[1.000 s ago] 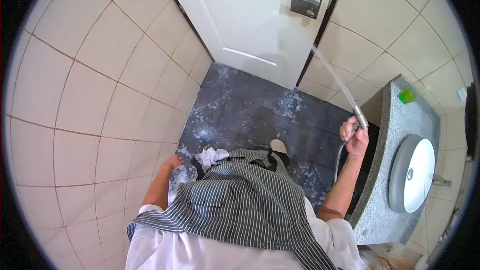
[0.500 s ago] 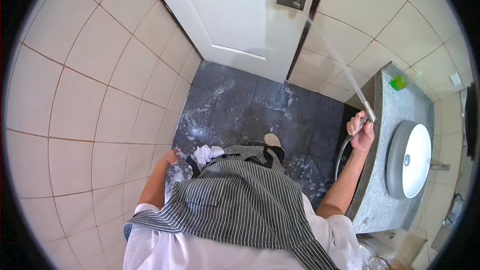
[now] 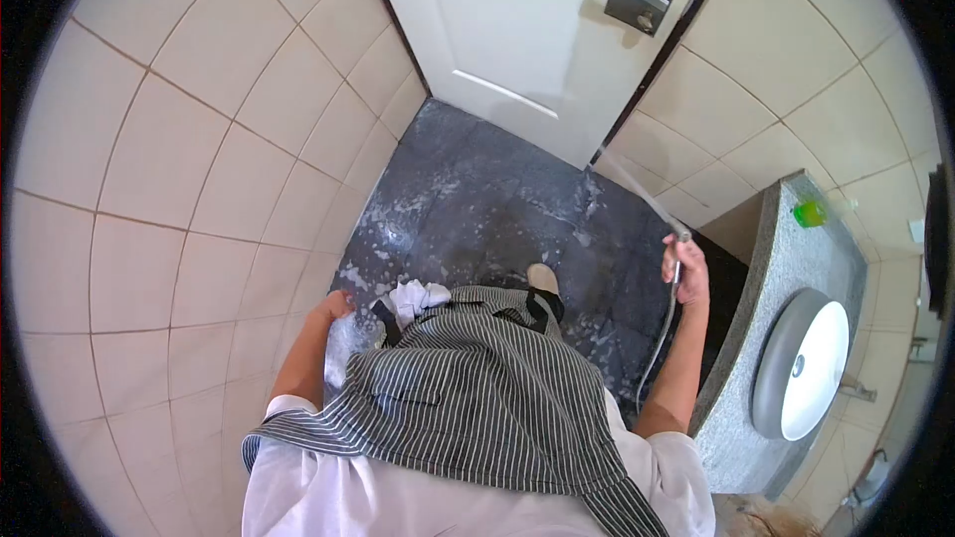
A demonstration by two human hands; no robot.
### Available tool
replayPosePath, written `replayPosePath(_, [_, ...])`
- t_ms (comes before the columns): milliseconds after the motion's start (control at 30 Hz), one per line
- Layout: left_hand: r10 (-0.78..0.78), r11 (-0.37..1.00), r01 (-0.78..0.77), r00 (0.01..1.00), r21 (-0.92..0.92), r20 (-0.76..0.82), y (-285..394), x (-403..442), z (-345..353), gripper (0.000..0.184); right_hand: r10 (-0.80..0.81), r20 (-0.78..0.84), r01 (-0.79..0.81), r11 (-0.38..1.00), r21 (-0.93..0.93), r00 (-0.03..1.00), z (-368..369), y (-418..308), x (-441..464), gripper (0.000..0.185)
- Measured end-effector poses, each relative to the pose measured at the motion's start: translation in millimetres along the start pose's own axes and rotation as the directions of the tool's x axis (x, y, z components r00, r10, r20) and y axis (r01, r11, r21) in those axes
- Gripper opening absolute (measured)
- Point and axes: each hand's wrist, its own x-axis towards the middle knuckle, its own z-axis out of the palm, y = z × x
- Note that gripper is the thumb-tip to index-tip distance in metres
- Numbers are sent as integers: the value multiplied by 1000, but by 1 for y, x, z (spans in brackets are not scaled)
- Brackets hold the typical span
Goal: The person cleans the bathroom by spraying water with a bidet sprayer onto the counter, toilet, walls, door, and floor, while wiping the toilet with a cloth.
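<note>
My right hand (image 3: 686, 270) is wrapped round a metal spray nozzle (image 3: 681, 235), with its thin hose (image 3: 661, 343) hanging below. A white jet of water (image 3: 640, 188) shoots from the nozzle toward the foot of the white door (image 3: 507, 40). Beside the tiled wall, my left hand (image 3: 340, 304) hangs low with its fingers curled; what they hold, if anything, I cannot make out. Close to it, a white cloth (image 3: 413, 300) sticks out from the side of my striped apron (image 3: 477, 378). The dark floor tiles (image 3: 477, 169) are wet and streaked with white foam.
To the right stands a grey stone counter (image 3: 771, 249) with a round white basin (image 3: 811, 368) and a green bottle or cup (image 3: 809, 213). Tiled walls (image 3: 199, 169) close in on both sides. My light shoe (image 3: 542, 278) is on the wet floor.
My right hand has lowered and moved slightly left with the nozzle. The jet has dropped from near the door handle to the door's lower edge. The camera view has shifted and turned slightly.
</note>
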Motion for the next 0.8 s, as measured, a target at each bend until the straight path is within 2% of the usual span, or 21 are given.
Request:
replayPosePath(33, [63, 997, -62, 997, 37, -43, 3, -5, 3, 58, 24, 8, -24, 1000, -20, 1000, 5, 7, 6, 33])
replayPosePath(167, [37, 997, -37, 999, -63, 5, 13, -31, -3, 55, 62, 99, -62, 998, -2, 993, 26, 24, 33, 36])
replayPosePath(367, [-2, 998, -5, 995, -61, -104, 4, -35, 11, 52, 36, 285, -63, 994, 85, 958, 79, 26, 67, 38])
replayPosePath(433, [-50, 975, 44, 999, -216, -21, -8, -27, 20, 52, 2, 386, -58, 989, 134, 922, 89, 30, 75, 41])
replayPosePath(467, [-58, 974, 48, 998, -219, -37, 1, -35, 14, 52, -6, 401, -53, 989, 137, 916, 91, 31, 75, 41])
replayPosePath(533, [-106, 994, 106, 994, 18, -22, 23, -45, -3, 50, -3, 414, -94, 972, 214, 910, 102, 33, 71, 44])
replayPosePath(600, [-46, 999, 45, 998, -22, -34, 16, -47, -3, 50, -37, 517, -126, 952, 278, 855, 111, 23, 57, 49])
replayPosePath(667, [-70, 997, 70, 997, 18, -30, 11, -46, 0, 50, -63, 526, -157, 919, 362, 848, 114, 13, 31, 49])
replayPosePath(733, [-66, 998, 67, 997, 15, -30, 8, -47, -4, 48, -206, 666, -149, 888, 434, 717, 110, 1, 19, 45])
replayPosePath(800, [-59, 998, 59, 998, 11, -22, 3, -47, -1, 47, -326, 726, -81, 883, 463, 606, 113, -25, 5, 40])
